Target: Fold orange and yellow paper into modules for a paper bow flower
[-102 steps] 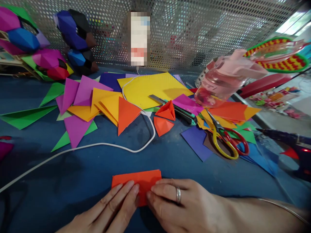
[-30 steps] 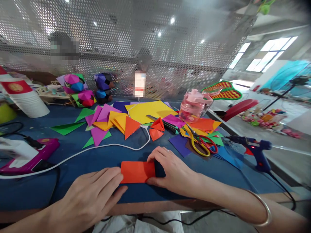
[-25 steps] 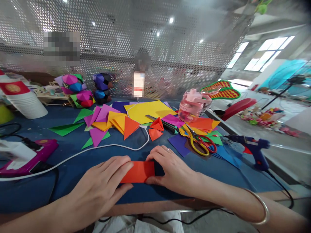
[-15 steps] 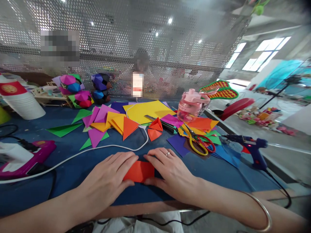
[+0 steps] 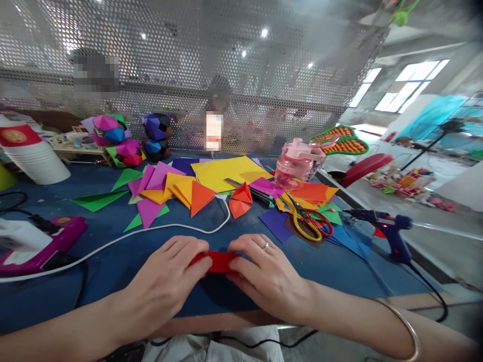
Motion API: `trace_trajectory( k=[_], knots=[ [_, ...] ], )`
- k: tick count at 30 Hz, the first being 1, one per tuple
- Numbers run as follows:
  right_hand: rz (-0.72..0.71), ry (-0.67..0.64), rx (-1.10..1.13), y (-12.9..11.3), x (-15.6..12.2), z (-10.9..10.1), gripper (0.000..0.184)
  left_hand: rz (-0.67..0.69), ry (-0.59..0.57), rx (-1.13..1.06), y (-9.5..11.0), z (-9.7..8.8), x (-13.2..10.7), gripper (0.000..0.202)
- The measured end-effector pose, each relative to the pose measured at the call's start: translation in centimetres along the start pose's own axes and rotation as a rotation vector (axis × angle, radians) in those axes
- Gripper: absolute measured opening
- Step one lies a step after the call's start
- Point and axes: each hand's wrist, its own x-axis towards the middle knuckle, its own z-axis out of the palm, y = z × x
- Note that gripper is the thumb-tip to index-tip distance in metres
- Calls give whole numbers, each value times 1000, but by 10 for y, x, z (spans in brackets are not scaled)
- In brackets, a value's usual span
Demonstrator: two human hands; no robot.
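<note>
A folded red-orange paper [image 5: 218, 261] is held just above the blue table [image 5: 113, 256] near its front edge, seen almost edge-on as a thin strip. My left hand [image 5: 166, 281] grips its left end, fingers curled over it. My right hand [image 5: 266, 274], with a ring on one finger and a bangle at the wrist, pinches its right end. Both hands meet over the paper.
Folded paper triangles [image 5: 177, 191] and colored sheets lie mid-table beside a white cable [image 5: 158, 229]. Scissors [image 5: 307, 221], a pink bottle [image 5: 296, 166] and a blue glue gun [image 5: 388, 229] sit to the right, a pink glue gun [image 5: 45, 246] to the left. A perforated metal screen [image 5: 226, 75] stands behind.
The red-orange paper lay flat under my fingers; now both hands have closed on its ends and lifted or folded it so it shows as a thin strip. My left hand slid right onto it.
</note>
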Motion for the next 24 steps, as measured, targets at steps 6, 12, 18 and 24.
trace_trajectory(
  k=[6, 12, 18, 24],
  knots=[
    [-61, -83, -165, 7, -1, -1, 15, -8, 55, -2, -11, 8, 2, 27],
    [17, -261, -121, 15, 1, -3, 36, 18, 29, -83, -20, 19, 0, 28],
    [-91, -213, 32, 23, 1, 6, 19, 13, -52, -134, -20, 20, -8, 29],
    [-238, -205, 136, 30, -1, 13, 23, 62, -86, -159, -13, 4, -17, 27]
  ],
)
